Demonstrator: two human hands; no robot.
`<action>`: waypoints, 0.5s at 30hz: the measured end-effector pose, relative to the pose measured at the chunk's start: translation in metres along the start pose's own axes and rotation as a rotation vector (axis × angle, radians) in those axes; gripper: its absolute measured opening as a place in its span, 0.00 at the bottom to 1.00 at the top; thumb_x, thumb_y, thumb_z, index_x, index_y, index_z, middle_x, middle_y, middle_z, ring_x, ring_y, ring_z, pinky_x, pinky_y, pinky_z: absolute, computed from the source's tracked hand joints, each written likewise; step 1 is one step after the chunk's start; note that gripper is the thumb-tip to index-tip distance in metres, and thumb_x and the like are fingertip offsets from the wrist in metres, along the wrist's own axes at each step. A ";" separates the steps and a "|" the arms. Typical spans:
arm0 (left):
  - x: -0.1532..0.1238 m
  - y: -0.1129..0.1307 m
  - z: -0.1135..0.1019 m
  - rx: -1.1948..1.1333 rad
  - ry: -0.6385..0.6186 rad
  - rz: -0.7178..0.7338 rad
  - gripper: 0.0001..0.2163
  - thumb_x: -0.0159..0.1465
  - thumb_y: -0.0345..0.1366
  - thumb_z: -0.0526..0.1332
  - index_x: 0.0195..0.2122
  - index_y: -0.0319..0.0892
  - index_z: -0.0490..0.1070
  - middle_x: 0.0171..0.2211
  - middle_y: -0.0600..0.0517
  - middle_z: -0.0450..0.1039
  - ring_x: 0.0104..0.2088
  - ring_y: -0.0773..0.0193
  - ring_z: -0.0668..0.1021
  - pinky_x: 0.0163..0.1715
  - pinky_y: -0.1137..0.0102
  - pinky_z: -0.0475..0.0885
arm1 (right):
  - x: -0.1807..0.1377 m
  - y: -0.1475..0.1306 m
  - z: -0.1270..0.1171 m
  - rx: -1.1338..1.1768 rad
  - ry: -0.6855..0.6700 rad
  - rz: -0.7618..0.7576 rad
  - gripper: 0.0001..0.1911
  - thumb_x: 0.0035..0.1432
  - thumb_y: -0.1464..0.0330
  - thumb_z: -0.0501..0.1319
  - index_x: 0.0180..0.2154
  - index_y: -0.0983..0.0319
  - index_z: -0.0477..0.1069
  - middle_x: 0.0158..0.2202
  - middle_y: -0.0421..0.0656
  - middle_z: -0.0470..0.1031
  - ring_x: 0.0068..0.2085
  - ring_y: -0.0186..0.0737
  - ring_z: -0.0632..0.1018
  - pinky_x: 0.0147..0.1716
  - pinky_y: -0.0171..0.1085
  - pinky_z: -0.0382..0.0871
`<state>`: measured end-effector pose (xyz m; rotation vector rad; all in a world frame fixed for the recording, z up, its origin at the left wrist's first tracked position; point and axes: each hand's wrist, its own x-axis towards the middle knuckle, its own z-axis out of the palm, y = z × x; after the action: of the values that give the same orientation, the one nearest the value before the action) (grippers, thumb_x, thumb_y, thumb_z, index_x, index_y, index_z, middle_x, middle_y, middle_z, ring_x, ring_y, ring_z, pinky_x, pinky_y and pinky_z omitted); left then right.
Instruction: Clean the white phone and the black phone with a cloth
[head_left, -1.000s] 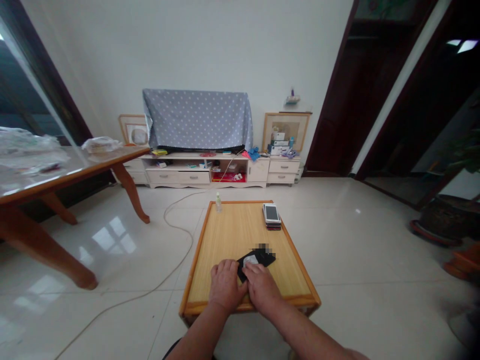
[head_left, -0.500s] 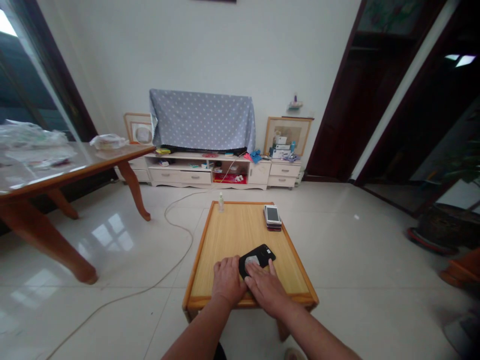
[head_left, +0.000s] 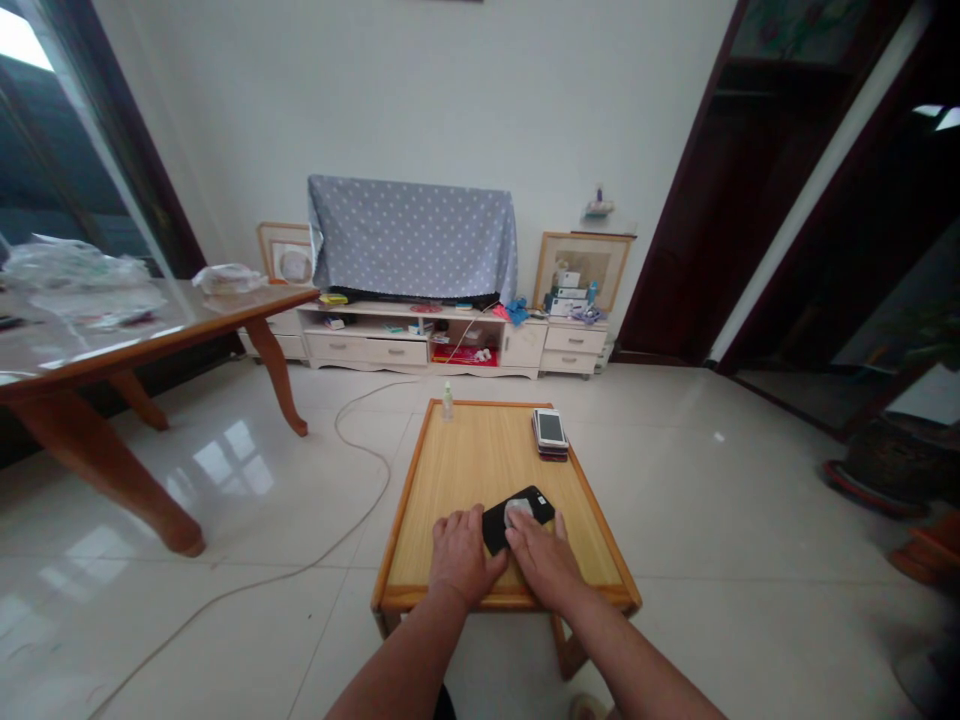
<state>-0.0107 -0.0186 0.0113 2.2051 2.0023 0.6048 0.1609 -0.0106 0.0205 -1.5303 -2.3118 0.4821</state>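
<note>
A black smartphone (head_left: 495,529) lies slantwise on the small wooden table (head_left: 480,450), its back facing up. My left hand (head_left: 461,552) grips its left end, with the thumb along the near edge and the fingers by the far side. Under the fingertips of my right hand (head_left: 546,560) a whitish cotton pad or wipe (head_left: 517,512) is pressed onto the phone's back, near its right half. Part of the phone is covered by both hands and the pad.
At the table's far right corner sits a stack of phones (head_left: 550,432). A small clear bottle (head_left: 448,402) stands at the far left corner. A cable (head_left: 375,460) runs over the floor, left of the table. Farther left is a larger table (head_left: 255,305).
My right hand has slid the pad along the phone's back, away from my left hand toward the right end. My left hand stays at the phone's left end. The view has shifted slightly.
</note>
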 end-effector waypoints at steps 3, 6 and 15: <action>0.000 -0.001 0.001 -0.005 0.002 0.005 0.31 0.58 0.49 0.61 0.60 0.40 0.61 0.51 0.41 0.73 0.53 0.48 0.70 0.56 0.56 0.55 | 0.004 -0.001 0.000 0.017 0.030 0.051 0.30 0.72 0.54 0.38 0.67 0.59 0.57 0.65 0.49 0.63 0.67 0.46 0.62 0.66 0.61 0.26; 0.000 -0.003 0.003 -0.015 -0.001 0.006 0.27 0.60 0.40 0.58 0.61 0.40 0.61 0.52 0.41 0.72 0.54 0.50 0.70 0.56 0.57 0.54 | 0.001 -0.013 0.005 0.094 -0.028 -0.110 0.29 0.72 0.54 0.38 0.68 0.56 0.55 0.66 0.46 0.63 0.67 0.43 0.63 0.67 0.58 0.26; 0.001 0.001 0.000 -0.022 -0.011 -0.027 0.30 0.60 0.48 0.58 0.62 0.39 0.61 0.52 0.40 0.72 0.53 0.48 0.71 0.56 0.57 0.55 | 0.016 -0.013 0.009 0.061 0.009 0.003 0.31 0.72 0.55 0.36 0.67 0.62 0.57 0.66 0.50 0.61 0.68 0.44 0.60 0.67 0.58 0.26</action>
<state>-0.0100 -0.0173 0.0118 2.1612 2.0069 0.6075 0.1400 -0.0012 0.0204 -1.5047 -2.2676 0.5403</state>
